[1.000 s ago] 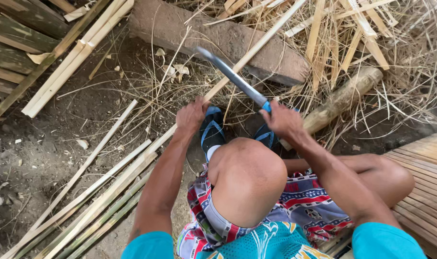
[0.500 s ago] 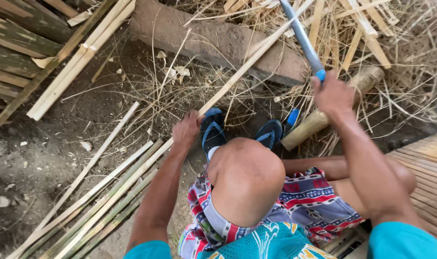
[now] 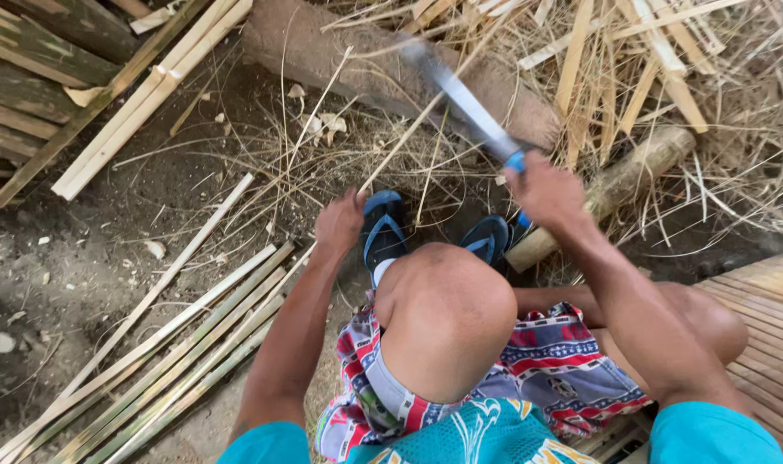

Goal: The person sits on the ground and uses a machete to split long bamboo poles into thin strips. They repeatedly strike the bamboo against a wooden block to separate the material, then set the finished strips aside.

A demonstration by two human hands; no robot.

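My right hand (image 3: 546, 191) grips the blue handle of a long knife (image 3: 462, 101), whose blurred blade points up and left over a thin bamboo strip (image 3: 426, 112). My left hand (image 3: 340, 222) holds the near end of that strip just left of my blue sandals (image 3: 383, 225). The strip slants up to the right across a brown log (image 3: 383, 69). My bent knee fills the middle of the view, over patterned shorts.
Several long split bamboo strips (image 3: 177, 344) lie on the dirt at lower left. Old planks (image 3: 39, 77) are stacked at upper left. Loose slats and dry shavings (image 3: 666, 77) litter the upper right. A short round log (image 3: 619, 185) lies by my feet; a slatted bamboo platform (image 3: 761, 318) is at right.
My right hand raised the knife up and to the right, then swung it back down toward the strip. My left hand kept its hold by the sandals.
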